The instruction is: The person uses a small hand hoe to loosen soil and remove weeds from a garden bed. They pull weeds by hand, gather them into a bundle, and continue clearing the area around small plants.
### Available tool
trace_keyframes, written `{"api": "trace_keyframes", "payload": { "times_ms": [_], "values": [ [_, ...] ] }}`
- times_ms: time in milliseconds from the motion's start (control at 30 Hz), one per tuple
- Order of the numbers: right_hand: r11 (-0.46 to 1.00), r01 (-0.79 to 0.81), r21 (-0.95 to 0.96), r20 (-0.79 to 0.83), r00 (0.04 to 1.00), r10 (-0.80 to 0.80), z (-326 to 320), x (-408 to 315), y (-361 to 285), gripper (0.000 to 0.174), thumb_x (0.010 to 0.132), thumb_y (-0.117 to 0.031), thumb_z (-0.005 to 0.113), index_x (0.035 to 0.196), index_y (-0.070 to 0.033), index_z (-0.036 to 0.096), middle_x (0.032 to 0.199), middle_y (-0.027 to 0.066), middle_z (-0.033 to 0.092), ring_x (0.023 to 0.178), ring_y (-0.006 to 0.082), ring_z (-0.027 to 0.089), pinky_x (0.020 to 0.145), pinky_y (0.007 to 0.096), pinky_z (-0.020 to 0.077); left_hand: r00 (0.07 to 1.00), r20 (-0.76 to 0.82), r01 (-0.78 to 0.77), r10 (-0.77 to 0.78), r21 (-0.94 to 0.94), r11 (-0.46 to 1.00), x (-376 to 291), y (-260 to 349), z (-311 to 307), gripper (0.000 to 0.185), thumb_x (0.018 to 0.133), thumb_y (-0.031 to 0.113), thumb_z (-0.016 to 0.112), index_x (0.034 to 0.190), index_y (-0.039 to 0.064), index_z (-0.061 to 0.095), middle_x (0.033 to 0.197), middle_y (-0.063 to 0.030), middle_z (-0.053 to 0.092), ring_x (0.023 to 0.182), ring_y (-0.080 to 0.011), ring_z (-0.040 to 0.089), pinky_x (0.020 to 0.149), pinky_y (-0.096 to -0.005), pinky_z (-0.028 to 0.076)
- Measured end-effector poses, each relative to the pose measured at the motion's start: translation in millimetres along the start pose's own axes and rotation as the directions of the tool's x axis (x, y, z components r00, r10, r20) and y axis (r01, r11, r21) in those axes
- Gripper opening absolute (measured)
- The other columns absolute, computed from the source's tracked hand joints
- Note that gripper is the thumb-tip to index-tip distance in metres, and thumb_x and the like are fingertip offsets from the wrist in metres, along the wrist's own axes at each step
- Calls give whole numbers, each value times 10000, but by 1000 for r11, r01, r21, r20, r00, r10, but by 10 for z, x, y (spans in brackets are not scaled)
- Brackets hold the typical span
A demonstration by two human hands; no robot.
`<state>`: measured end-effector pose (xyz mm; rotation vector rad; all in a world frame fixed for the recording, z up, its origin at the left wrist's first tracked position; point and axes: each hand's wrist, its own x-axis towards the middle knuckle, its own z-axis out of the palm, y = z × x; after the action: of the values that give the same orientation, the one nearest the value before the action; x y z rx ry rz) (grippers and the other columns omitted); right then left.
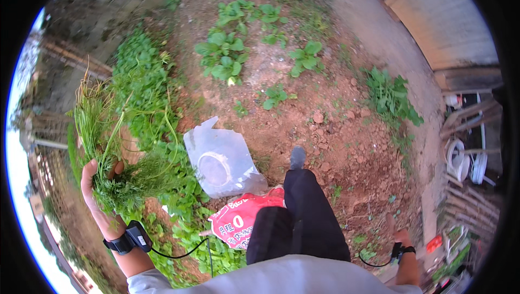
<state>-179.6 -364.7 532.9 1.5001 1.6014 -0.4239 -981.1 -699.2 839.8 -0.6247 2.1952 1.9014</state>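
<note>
Raised at the far left, my left hand (91, 176) is closed around a bunch of feathery-leaved greens (134, 176). Its long stems (89, 119) point away from me, with thin, brownish ends at the top. My right hand (392, 227) hangs low at the right above bare soil. It looks small and blurred there, and its fingers are hard to make out. Close to my legs lies a red printed sack (248, 217) bearing white writing. Just beyond that sack is a cut piece of translucent plastic (221, 158) with a round ring in it.
Leafy green plants (225, 56) grow in the reddish soil (341, 131) ahead. Dense greenery (142, 78) runs along the left. A dirt path (378, 30) passes a wall panel (447, 22) on the right, near white round containers (457, 160) and stacked sticks (471, 208).
</note>
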Motion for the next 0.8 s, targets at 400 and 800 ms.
{"api": "trace_keyframes", "payload": {
  "times_ms": [400,800],
  "values": [
    [655,656,375,-175,744,-645,-1869,-36,-4297,332,883,-273,581,1037,17,634,850,225,657,811,360,645,745,431,503,971,-147,-223,190,-261,939,-809,926,-2453,233,906,282,571,800,80,522,659,-21,469,676,-170,512,581,-265,439],
    [555,303,775,17,868,-497,-1731,572,-4133,152,894,-153,525,821,-26,562,516,19,446,374,146,425,355,312,327,976,-170,-198,138,-415,888,151,474,-3347,210,854,239,645,815,42,581,688,-63,588,642,-184,559,616,-283,478]
  ]
}}
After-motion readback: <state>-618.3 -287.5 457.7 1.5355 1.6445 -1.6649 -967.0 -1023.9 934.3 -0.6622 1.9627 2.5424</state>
